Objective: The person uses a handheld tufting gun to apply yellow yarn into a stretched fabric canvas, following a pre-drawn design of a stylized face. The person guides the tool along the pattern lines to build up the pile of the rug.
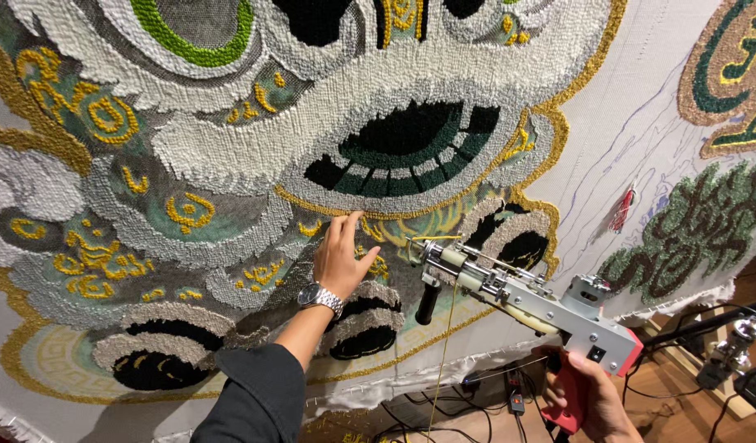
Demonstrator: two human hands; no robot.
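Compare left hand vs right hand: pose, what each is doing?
The left hand lies open, fingers flat against the tufted rug; the right hand is closed around the red grip of the tufting gun. Left wears a wristwatch; no watch shows on right. Both are bare.

The left hand (342, 256) is raised in front of the body, palm turned away and fingers (338, 226) straight, close together and pointing up, with the thumb spread out to the right. Its forearm runs down and to the left, bare from the wrist to a dark sleeve (251, 402) pushed up near the elbow, and a silver wristwatch (320, 299) circles the wrist. The right hand (587, 394) sits low at the bottom edge of the view, well apart from the left, its fingers curled tight in a closed grip with the knuckles facing left and the thumb wrapped over the top. Only the right wrist shows; the forearm is out of view.
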